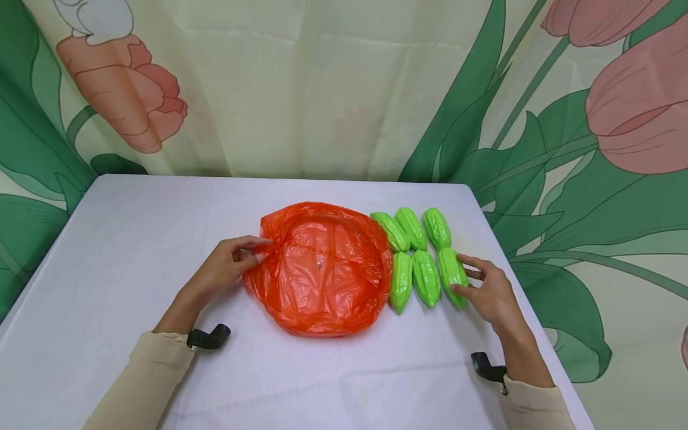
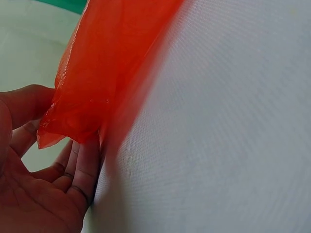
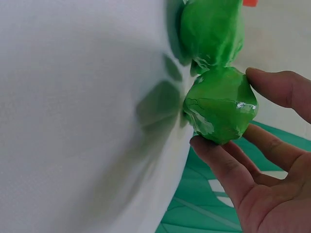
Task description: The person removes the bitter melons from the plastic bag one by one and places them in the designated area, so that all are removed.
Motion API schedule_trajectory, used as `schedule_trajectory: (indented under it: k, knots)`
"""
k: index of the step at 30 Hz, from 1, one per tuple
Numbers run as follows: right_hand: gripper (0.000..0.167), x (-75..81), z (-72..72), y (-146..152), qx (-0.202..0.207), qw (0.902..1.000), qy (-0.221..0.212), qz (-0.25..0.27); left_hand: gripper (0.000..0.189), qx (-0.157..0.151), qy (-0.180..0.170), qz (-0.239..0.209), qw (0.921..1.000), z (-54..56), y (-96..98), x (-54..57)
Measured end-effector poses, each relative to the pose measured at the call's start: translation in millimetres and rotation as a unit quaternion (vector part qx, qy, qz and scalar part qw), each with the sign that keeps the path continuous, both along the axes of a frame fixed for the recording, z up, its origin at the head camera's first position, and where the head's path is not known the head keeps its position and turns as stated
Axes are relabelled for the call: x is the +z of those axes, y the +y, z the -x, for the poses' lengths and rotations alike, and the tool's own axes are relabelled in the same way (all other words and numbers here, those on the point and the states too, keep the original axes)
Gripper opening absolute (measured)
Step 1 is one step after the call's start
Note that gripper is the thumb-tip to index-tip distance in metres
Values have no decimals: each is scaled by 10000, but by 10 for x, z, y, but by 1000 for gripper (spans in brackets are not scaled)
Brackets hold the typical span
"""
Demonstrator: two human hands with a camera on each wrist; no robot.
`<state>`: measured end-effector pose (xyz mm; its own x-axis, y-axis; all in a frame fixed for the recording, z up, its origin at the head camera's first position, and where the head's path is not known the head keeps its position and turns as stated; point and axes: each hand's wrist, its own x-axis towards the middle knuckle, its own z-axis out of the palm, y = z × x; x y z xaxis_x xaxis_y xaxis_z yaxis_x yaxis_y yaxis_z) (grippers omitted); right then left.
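A crinkled red plastic bag, its mouth spread wide, lies mid-table. At the bag's left edge my left hand pinches the rim; in the left wrist view the thumb is on one side of the red film and fingers are on the other. To the right of the bag several glossy green ridged fruit, like starfruit, lie in two rows. My right hand holds the nearest right-hand fruit between thumb and fingers. In the right wrist view this fruit sits close to another green one.
A white cloth covers the table, whose right edge runs close beside my right hand. Behind it hangs a curtain printed with tulips and leaves. Black wrist mounts stick out from both wrists over the cloth.
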<state>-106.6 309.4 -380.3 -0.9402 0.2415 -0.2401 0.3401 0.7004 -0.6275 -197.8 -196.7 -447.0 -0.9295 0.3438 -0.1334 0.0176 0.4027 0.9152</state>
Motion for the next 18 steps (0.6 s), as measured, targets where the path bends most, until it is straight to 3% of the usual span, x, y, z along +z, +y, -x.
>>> schedule_trajectory:
  k: [18]
  knots:
    - [84, -71, 46, 0, 113, 9999, 28, 36, 39, -36, 13, 1, 10000, -1, 0, 12]
